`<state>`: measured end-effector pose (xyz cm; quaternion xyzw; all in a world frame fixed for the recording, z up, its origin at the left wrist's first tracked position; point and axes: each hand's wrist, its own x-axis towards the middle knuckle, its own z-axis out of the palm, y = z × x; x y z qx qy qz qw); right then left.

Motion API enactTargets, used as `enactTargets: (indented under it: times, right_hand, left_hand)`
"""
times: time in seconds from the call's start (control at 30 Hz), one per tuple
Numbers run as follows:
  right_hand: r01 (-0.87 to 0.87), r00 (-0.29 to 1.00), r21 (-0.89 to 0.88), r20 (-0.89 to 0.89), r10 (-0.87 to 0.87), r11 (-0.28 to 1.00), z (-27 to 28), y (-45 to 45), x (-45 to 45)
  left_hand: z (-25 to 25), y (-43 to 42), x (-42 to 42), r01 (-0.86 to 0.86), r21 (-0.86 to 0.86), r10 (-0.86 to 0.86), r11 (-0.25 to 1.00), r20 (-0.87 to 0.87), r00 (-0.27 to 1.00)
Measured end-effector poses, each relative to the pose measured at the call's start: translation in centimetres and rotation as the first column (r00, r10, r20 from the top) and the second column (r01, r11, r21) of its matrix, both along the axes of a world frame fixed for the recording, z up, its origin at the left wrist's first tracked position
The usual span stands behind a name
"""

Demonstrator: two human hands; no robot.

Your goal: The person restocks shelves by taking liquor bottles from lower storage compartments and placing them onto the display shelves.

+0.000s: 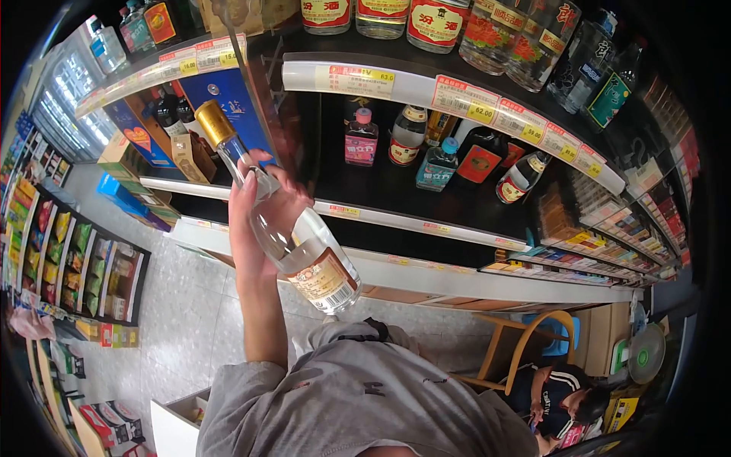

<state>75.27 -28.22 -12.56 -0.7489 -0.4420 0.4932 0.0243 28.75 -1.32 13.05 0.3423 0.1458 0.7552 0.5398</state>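
My left hand [255,206] is closed around the neck and shoulder of a clear glass bottle [312,251]. The bottle is tilted, its gold cap at the upper left and its base at the lower right. A cream and brown label with a barcode faces the camera, and clear liquid shows inside. Behind the bottle is a dark shelf [365,183] with a pink-capped bottle [361,139], a blue-capped bottle [438,165] and a tilted bottle with a red and white label [522,178]. My right hand is not in view.
Several bottles stand above the upper price rail [411,88]. Blue boxes [228,114] are at the left of the shelving. Snack racks [68,251] stand farther left. At the lower right are a wooden chair [495,354] and a seated person [560,396]. A white drawer [175,426] is at lower left.
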Motion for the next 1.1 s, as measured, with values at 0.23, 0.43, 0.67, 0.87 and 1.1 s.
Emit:
enactTargets:
  times: [0.23, 0.43, 0.67, 0.87, 1.1]
  right_hand:
    - [-0.010, 0.999, 0.024, -0.034, 0.011, 1.000, -0.9, 1.1, 0.1]
    - [-0.012, 0.988, 0.072, -0.155, 0.023, 0.997, -7.1, 4.4, -1.5]
    - [0.107, 0.848, 0.305, -0.525, 0.074, 0.946, -29.2, 16.5, -5.4]
    - [-0.038, 0.407, 0.146, -0.901, 0.149, 0.989, 2.4, 23.3, -20.5]
    - [-0.398, -0.384, -0.113, -0.881, -0.277, 0.910, 14.5, 21.8, -25.8]
  left_hand:
    - [0.5, -0.1, -0.5, 0.013, 0.032, -0.013, 0.999, -0.013, 1.000]
    - [0.5, -0.2, -0.4, 0.021, 0.038, -0.021, 0.999, -0.008, 1.000]
    - [0.2, 0.0, -0.4, 0.049, 0.057, -0.050, 0.997, 0.008, 0.999]
    - [0.3, -0.4, -0.1, 0.050, 0.052, -0.051, 0.997, 0.022, 0.998]
    - [0.4, -0.8, 0.2, 0.029, 0.041, -0.030, 0.999, 0.032, 0.999]
